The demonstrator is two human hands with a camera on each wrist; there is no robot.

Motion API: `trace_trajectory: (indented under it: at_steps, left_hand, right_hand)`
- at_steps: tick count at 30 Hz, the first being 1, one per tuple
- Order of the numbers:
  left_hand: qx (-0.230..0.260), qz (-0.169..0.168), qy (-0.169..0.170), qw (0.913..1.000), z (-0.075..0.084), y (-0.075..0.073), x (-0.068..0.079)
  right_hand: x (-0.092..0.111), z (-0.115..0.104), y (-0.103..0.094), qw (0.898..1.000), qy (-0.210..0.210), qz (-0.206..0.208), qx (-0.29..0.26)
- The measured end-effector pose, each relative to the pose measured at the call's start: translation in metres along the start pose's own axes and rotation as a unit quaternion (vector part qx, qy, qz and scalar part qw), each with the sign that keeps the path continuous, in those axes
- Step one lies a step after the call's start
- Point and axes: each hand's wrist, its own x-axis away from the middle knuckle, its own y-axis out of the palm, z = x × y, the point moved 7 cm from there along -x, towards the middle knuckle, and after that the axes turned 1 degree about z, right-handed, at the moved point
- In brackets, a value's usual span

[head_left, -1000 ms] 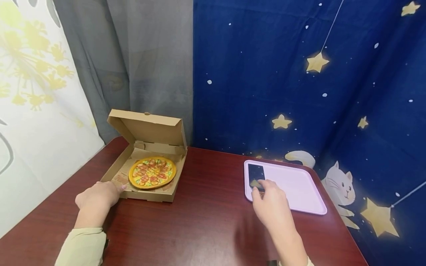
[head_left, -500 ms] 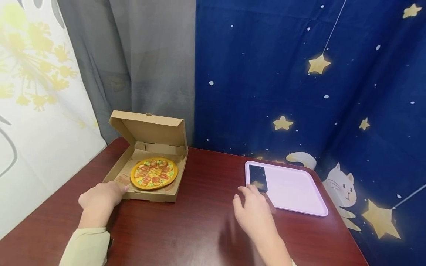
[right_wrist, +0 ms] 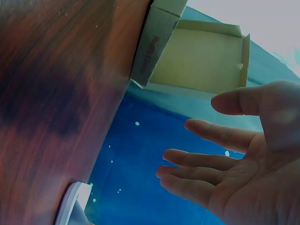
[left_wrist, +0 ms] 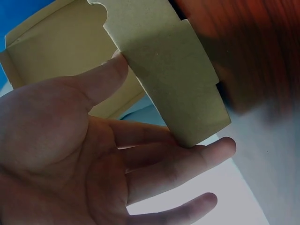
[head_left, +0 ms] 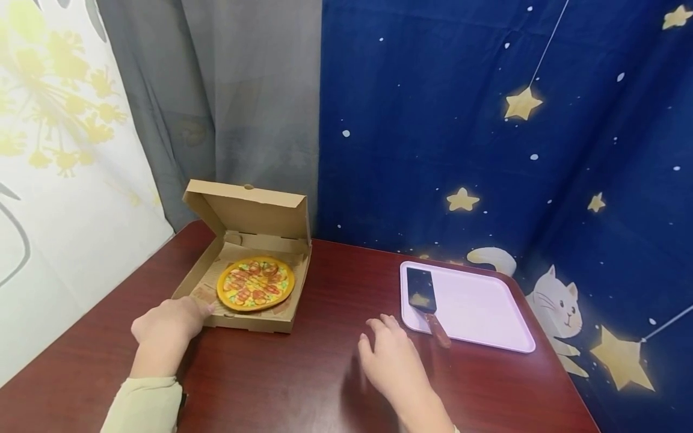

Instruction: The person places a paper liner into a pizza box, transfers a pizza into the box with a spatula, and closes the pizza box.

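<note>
my left hand (head_left: 170, 325) gripped the near left corner of the pizza box (head_left: 260, 324), thumb over its rim | pizza (head_left: 256, 284) lay inside, lid (head_left: 251, 216) raised | my right hand (head_left: 392, 361) held nothing, fingers loosely spread above the table (head_left: 271, 379) | spatula (head_left: 422, 291) lay on the pink tray (head_left: 482, 310), handle jutting past the near rim

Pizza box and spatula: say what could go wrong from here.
The left hand pinches the front corner of the pizza box; a jerk might slide the pizza or drop the raised lid. The spatula juts past the near rim of the tray, so the right hand might knock it.
</note>
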Motion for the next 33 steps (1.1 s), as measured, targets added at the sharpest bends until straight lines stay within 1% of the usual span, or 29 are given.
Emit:
trace_trajectory:
  at_steps: [4,10,20,23,28,33]
  left_hand:
    - [-0.004,-0.003,0.006,1.0,0.004,0.001,0.003]
    - [-0.011,-0.001,0.012,0.9999,0.01,0.002,0.009]
    - [-0.012,0.009,0.009,0.9999,0.018,0.006,0.019]
    - [-0.018,0.008,0.009,0.9998,0.02,0.009,0.02]
    - [-0.028,0.006,0.011,0.9995,0.025,0.012,0.021]
    - [-0.029,0.009,0.012,0.9995,0.031,0.013,0.025]
  right_hand:
    - [0.002,-0.002,0.005,1.0,0.0,-0.011,0.003]
    - [0.007,-0.003,0.011,0.999,-0.004,-0.04,0.005]
    - [0.012,-0.016,0.02,0.996,-0.045,-0.074,0.003]
    - [0.014,-0.02,0.026,0.994,-0.06,-0.09,0.009]
    - [0.02,-0.025,0.035,0.99,-0.073,-0.12,0.02]
    - [0.023,-0.031,0.042,0.987,-0.089,-0.128,0.03]
